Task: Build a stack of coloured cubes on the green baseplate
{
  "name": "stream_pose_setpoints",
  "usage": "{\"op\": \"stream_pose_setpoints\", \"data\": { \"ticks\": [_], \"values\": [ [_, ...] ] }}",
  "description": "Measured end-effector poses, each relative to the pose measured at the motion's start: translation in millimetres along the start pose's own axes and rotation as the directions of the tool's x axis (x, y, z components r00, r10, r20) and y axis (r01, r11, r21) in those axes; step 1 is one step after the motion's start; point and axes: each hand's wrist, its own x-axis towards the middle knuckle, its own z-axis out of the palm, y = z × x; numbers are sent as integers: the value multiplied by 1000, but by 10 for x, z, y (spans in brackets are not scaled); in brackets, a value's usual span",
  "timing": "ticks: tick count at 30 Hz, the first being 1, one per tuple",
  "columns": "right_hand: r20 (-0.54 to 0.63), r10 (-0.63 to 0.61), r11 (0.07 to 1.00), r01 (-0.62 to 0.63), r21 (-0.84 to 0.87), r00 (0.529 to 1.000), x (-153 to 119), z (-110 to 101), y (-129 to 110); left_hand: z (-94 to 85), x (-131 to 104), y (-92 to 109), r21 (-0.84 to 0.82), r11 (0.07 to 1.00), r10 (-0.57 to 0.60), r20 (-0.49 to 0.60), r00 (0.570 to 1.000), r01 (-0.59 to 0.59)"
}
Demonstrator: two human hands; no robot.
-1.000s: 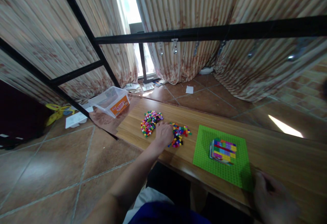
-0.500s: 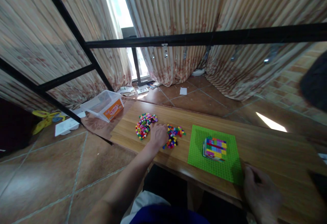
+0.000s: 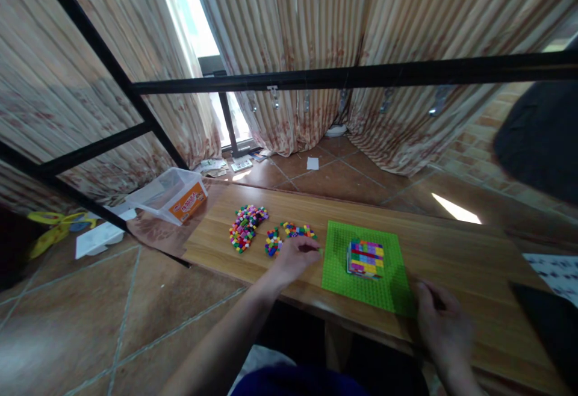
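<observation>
Brick blk [image 3: 368,263] on green plate [image 3: 335,269], red strip [image 3: 363,256] runs approx L-R; long axis unclear. L hand [image 3: 293,259] pinched narrow, R hand [image 3: 442,319] half-curled; can't tell contents.

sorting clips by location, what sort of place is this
Probably a room in a home: long beige floral fabric curtains, square brown floor tiles and a long brown wooden table.
</observation>
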Motion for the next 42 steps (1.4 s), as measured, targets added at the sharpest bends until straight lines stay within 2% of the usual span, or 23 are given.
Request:
{"op": "stream_pose_setpoints", "data": {
  "ticks": [2, 4, 7, 11, 15, 23, 26, 31, 35, 42],
  "values": [
    [5, -37, 993, 36, 110, 999, -66, -59, -195, 134, -5, 20, -86, 996, -17, 48, 999, 21],
    [79, -156, 970, 138, 199, 985, -146, -108, -443, 245, 6, 56, -133, 990, -34, 85, 996, 45],
    [164, -386, 893, 323, 314, 908, -230, -126, -783, 373, 38, 132, -179, 980, -62, 131, 989, 85],
    [259, -526, 838, 441, 322, 810, -209, -66, -981, 494, 74, 235, -254, 961, -62, 201, 978, 113],
    [265, -589, 804, 522, 284, 763, -126, -8, -1004, 565, 103, 280, -298, 946, -54, 236, 970, 125],
    [258, -640, 768, 592, 244, 724, 7, 22, -1052, 612, 186, 250, -286, 952, -36, 243, 969, 107],
    [234, -649, 761, 611, 220, 724, 102, 76, -1050, 638, 261, 189, -216, 975, -23, 171, 985, 60],
    [188, -672, 739, 664, 113, 716, 282, 236, -993, 656, 412, 29, 31, 998, 48, 8, 999, -48],
    [206, -693, 713, 699, 56, 691, 354, 315, -928, 702, 481, -59, 150, 986, 78, -9, 997, -76],
    [196, -725, 671, 741, -9, 660, 332, 325, -855, 847, 552, -69, 186, 981, 47, 19, 999, -50]
  ]
}}
